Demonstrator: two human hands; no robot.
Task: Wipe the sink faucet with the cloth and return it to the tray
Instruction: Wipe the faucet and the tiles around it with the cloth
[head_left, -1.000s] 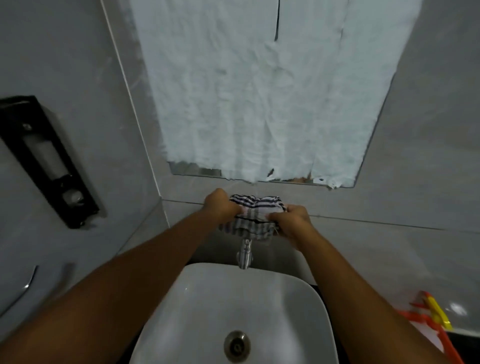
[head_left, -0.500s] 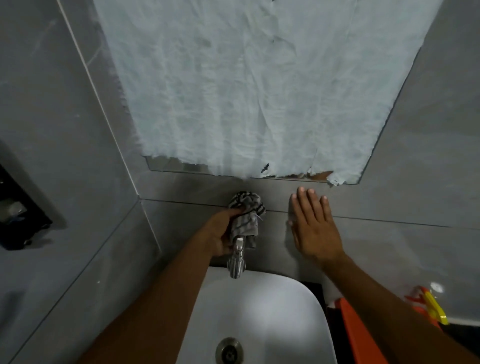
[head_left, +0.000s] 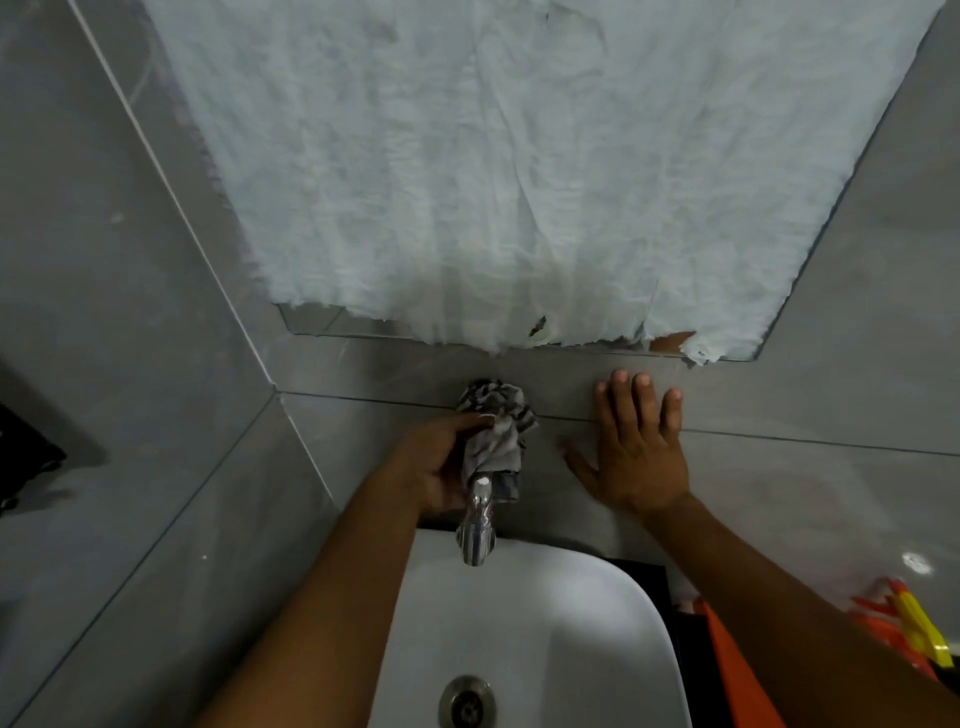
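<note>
Left hand (head_left: 441, 462) clenched round a bunched striped cloth (head_left: 496, 431), pressing it onto the upper part of the faucet (head_left: 477, 525), thumb across the fabric. Cloth wrapped over the faucet's far end against the wall, one dark corner hanging down on the right of the metal. Right hand (head_left: 636, 452) released and empty, fingers spread, palm flat on the grey tiled wall (head_left: 831, 405) just right of the cloth, apart from it. Both forearms reaching in from the near edge.

Chrome spout poking out bare below the cloth, its tip over the far rim of the white sink (head_left: 571, 623). Round metal drain (head_left: 466, 704) at the near end of the basin, partly cut off.

Farther up the wall, a mirror (head_left: 311, 322) almost fully covered by crinkled white paper (head_left: 493, 182), a thin strip of glass showing along its lower edge. On the near right, an orange tray (head_left: 737, 670), mostly behind the right forearm, with something yellow and orange (head_left: 914, 623) beyond it. At the far left edge, part of a black fixture (head_left: 21, 457), too cropped to identify.
</note>
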